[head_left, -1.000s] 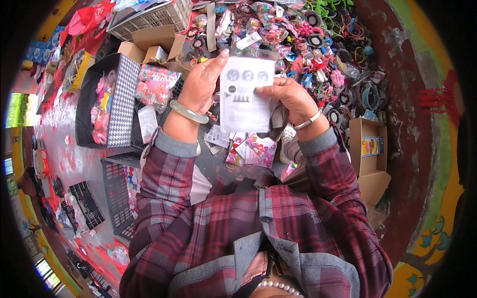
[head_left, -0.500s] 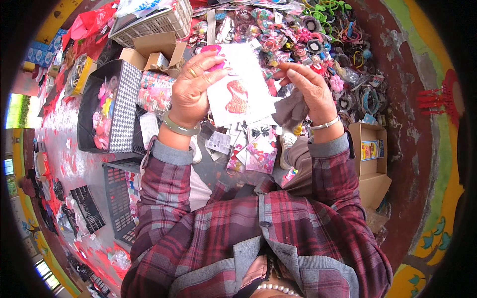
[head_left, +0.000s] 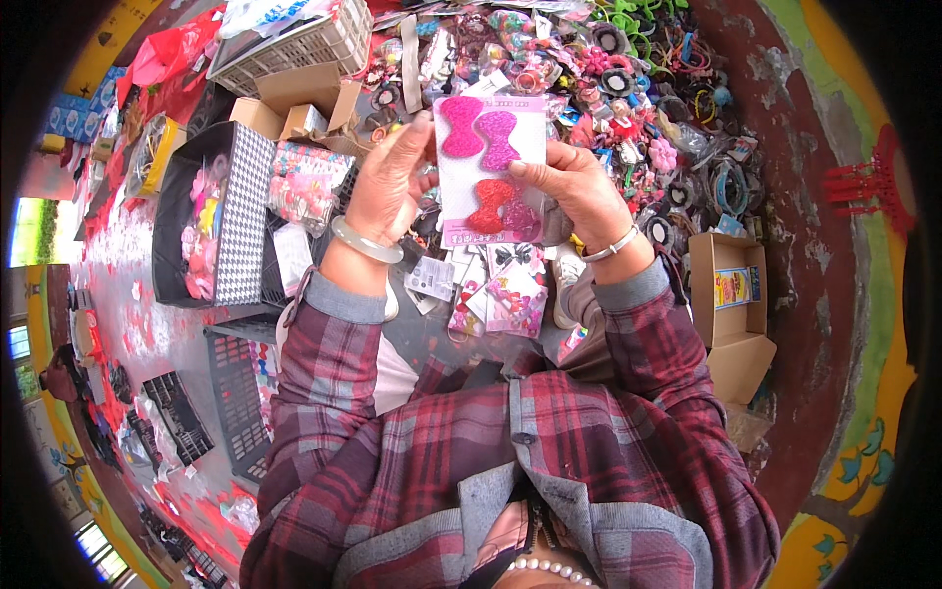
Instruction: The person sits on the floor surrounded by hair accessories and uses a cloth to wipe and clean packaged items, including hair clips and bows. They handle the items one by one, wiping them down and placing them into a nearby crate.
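One bow card (head_left: pixel 471 172), pinched by right hand (head_left: pixel 586 199); left hand (head_left: pixel 385 191) part-open alongside, contact unclear from here; could drop if pinch slackens

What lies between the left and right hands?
The head view shows a card with four bows in pink, purple and red between the left hand and the right hand.

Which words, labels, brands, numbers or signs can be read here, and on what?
None reads clearly.
Bow card: edge lettering too small.
White card below it: print too small.
Label in open cardboard box: blurred.
Blue boxes, upper left: any print too blurred.
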The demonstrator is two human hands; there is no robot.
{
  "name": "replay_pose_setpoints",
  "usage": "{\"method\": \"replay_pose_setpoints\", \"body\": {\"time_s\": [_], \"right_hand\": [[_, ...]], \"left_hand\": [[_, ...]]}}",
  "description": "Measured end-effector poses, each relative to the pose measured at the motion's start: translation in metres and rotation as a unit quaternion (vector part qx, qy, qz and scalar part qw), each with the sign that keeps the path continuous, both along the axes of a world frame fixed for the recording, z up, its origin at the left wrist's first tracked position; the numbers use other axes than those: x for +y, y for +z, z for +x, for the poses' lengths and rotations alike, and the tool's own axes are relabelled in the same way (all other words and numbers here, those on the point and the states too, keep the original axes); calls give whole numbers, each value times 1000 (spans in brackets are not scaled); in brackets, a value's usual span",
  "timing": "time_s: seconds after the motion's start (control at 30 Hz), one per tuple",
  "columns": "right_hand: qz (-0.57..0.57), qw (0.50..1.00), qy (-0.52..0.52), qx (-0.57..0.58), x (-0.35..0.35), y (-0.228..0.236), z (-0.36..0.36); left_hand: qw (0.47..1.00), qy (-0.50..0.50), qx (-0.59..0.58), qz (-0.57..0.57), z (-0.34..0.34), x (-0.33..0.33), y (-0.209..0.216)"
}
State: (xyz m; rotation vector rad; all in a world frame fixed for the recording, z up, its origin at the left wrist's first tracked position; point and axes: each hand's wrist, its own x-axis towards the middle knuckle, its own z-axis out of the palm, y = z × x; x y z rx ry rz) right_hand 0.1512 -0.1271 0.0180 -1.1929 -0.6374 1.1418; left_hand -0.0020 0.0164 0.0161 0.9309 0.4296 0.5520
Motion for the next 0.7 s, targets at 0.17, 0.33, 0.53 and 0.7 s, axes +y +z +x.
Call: {"method": "replay_pose_setpoints", "body": {"time_s": [0.17,0.33,0.53,0.7], "right_hand": [[-14,1000,12,3,1,-5,-2],[-77,990,95,67,-1,3,0],[-55,997,47,32,1,-9,0],[-5,999,1,-35,6,-18,-3]], "left_hand": [[998,-46,9,-31,6,-9,-7],[999,24,9,-21,4,-4,-9],[1000,-1,4,-2,2,-4,-7],[997,-83,5,1,8,-15,-2]]}}
